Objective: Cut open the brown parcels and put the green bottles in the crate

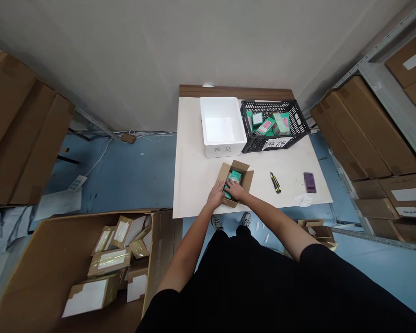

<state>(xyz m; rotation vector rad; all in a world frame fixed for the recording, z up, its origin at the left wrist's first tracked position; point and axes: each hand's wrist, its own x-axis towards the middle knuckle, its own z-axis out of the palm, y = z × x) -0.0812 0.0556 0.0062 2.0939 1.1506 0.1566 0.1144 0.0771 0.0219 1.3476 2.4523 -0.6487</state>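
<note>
A small open cardboard box (248,179), its flaps spread, sits near the front edge of the table. Green printed product boxes (235,175) lie inside it. My left hand (216,195) grips the left side of the cardboard box, fingers bent over its edge. Reaching inside, my right hand (233,189) has its fingers closed against a green box; the fingertips are partly hidden. A yellow-and-black utility knife (275,183) lies to the right of the cardboard box.
Behind stand a white foam bin (223,149) and a black crate (294,132) of green boxes. A purple blurred item (309,182) and white paper (303,200) lie at right. A large carton (55,249) holding taped parcels stands lower left. Shelves of cartons (364,125) flank the right.
</note>
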